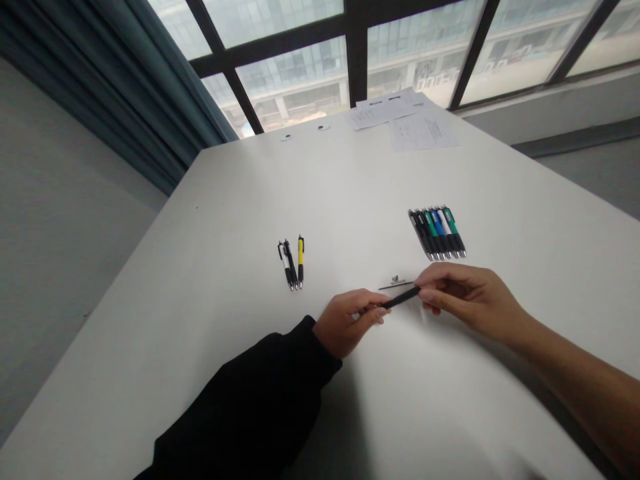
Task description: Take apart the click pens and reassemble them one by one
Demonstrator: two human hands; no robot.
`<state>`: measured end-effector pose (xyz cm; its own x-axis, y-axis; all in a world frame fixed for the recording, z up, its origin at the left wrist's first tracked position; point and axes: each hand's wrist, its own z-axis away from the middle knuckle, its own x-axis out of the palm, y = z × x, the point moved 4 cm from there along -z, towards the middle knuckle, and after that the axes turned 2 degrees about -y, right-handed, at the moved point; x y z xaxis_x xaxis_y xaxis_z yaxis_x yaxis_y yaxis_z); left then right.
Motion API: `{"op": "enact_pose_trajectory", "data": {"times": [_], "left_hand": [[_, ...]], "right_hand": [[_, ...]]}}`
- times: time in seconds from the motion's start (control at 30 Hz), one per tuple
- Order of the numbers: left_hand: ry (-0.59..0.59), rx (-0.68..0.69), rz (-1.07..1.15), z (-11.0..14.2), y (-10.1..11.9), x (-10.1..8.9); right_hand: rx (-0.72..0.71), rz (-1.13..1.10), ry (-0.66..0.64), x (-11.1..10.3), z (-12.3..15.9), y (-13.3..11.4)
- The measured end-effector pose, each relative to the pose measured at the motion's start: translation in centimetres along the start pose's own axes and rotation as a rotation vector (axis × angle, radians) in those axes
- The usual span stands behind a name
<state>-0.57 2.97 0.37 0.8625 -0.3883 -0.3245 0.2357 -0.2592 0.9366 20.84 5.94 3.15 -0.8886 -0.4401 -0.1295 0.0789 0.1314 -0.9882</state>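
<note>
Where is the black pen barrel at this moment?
In the head view, the black pen barrel is held between the left hand and the right hand, over the white table, just below a thin dark rod lying there.

I assess this site as an office or meeting room, apparently above ground level. From my remote station I observe a long white counter (200,320) of the conference-table type, with two small round fittings (305,131) near its far edge, printed paper forms (405,120) at that end, and retractable ballpoint pens (437,233) laid out in a neat row. Behind it, a large dark-framed window (357,60) with a blue-green curtain (125,87) drawn to one side faces a multi-storey commercial building (300,90).
</note>
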Motion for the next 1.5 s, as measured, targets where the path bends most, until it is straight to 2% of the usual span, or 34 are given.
{"op": "enact_pose_trajectory", "data": {"times": [0.17,0.37,0.47,0.6,0.87,1.23,1.5], "left_hand": [[0.034,0.157,-0.211,0.0,0.5,-0.2],[0.129,0.179,-0.33,0.3,0.0,-0.2],[0.209,0.195,-0.46,0.2,-0.3,-0.6],[0.269,0.146,-0.584,0.2,-0.8,-1.2],[0.243,0.132,-0.553,0.1,-0.8,-1.2],[0.297,0.084,-0.545,0.2,-1.1,-1.5],[0.306,0.041,-0.548,0.1,-1.1,-1.7]], "right_hand": [[0.046,0.135,-0.135,-0.7,-0.3,0.2],[0.149,0.204,-0.163,-1.9,-0.6,1.0],[0.157,0.347,-0.189,-2.6,-0.7,1.6],[0.127,0.558,-0.185,-3.1,-0.7,2.0],[0.099,0.683,-0.135,-3.4,-1.0,2.1],[0.105,0.76,-0.143,-3.4,-1.0,2.1],[0.027,0.781,-0.123,-3.3,-1.2,1.8]]}}
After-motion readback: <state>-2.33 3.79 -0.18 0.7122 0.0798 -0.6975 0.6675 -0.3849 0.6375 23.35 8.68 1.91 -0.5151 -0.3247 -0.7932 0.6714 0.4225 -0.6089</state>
